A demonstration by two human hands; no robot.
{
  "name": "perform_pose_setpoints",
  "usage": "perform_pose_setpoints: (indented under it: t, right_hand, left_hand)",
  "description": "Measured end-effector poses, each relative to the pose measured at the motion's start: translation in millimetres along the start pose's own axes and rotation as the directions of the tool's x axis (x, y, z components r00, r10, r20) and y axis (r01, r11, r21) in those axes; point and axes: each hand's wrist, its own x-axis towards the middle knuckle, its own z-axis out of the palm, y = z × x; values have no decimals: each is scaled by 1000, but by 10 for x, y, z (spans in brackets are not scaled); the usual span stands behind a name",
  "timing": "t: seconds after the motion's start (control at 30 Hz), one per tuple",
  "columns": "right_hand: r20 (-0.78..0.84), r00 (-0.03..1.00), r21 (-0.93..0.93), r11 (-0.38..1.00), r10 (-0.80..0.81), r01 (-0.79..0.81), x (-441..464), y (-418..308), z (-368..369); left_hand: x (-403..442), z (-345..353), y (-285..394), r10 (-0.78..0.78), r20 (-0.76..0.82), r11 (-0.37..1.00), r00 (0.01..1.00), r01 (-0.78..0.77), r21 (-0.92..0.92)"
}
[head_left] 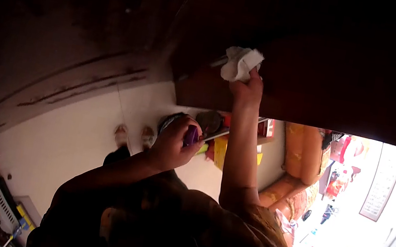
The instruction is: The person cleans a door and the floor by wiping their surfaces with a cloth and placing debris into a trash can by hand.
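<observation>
My right hand (248, 89) is raised at the upper middle, closed around a crumpled white tissue or cloth (240, 63). The tissue lies against, or very near, a dark brown wooden panel (310, 85), beside a slim pale handle-like strip (218, 62). Lower and to the left, my left hand (173, 144) is wrapped round a small purple object (191, 136). Most of that object is hidden by my fingers, so its kind does not show. Shadow darkens both hands and the panel.
A dark surface with streaks (83, 82) fills the upper left. Two feet (121, 135) show on the pale floor (70, 154). A grey plastic basket (4, 203) sits lower left. An orange-brown patterned sofa (301, 155) stands right, before a bright room. Boxes and a yellow item (219, 152) lie beyond my arm.
</observation>
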Motion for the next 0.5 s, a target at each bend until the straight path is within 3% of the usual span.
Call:
perform_pose_setpoints:
  t: [0.07,0.1,0.2,0.27,0.33,0.43,0.5]
  right_hand:
    - [59,998,95,995,21,-27,-305,-281,395]
    - [138,990,62,998,-19,10,-376,-428,530]
    - [148,982,-60,990,-120,130,-795,-779,1065]
    - [193,966,-45,982,-170,182,-1016,-911,1244]
    - [263,934,-45,964,-242,262,-1168,-1026,1390]
    - [350,836,-50,883,-423,467,-1362,-1094,1540]
    - [442,693,-103,735,-570,670,-1534,-1004,1656]
  left_hand:
    - [191,124,-9,34,-85,965,996,-10,263]
    - [341,169,-3,16,-68,944,998,7,330]
    - [853,464,-54,-102,-6,768,995,82,635]
    - [1225,739,224,-437,18,693,899,324,644]
    - [1442,977,284,-274,156,736,949,103,669]
    - [1541,1088,655,-338,141,868,931,250,428]
    - [1497,1081,589,-238,159,917,958,167,363]
